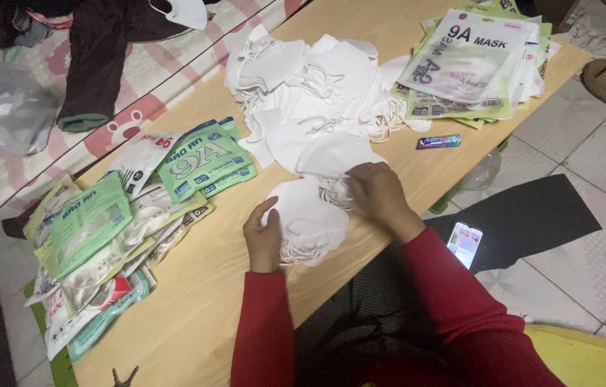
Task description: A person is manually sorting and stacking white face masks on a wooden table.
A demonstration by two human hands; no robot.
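My left hand point(263, 240) and right hand point(377, 193) grasp a small stack of white fabric masks point(308, 218) between them, near the desk point(202, 315) edge.

Right hand's fingers point(357, 188) hidden among tangled white ear loops. Small dark forked object point(124, 377) cut off at bottom edge. Lit phone screen point(464, 242) too blurred to tell.
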